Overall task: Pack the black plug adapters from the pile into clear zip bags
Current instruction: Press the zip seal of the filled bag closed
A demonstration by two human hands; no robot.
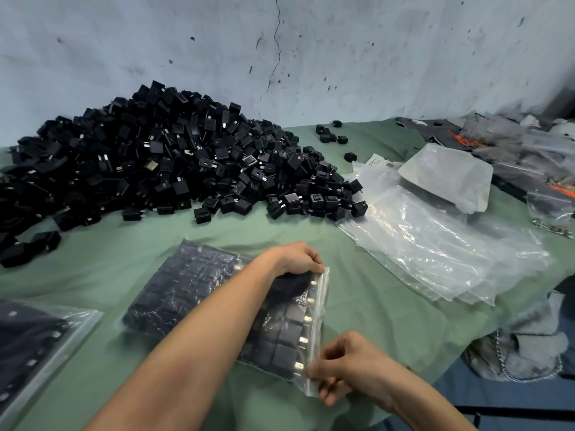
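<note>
A clear zip bag (199,293) full of black plug adapters lies flat on the green cloth (373,306) in front of me. My left hand (300,258) pinches the far end of its zip strip. My right hand (342,365) pinches the near end of the same strip. A big pile of loose black plug adapters (161,163) rises behind the bag, against the wall. A stack of empty clear zip bags (429,244) lies to the right.
Another filled bag (34,340) lies at the left edge. Several stray adapters (329,135) sit beyond the pile. Crumpled plastic and dark items (513,150) crowd the far right. Grey cloth with a chain (522,353) hangs off the table's right edge.
</note>
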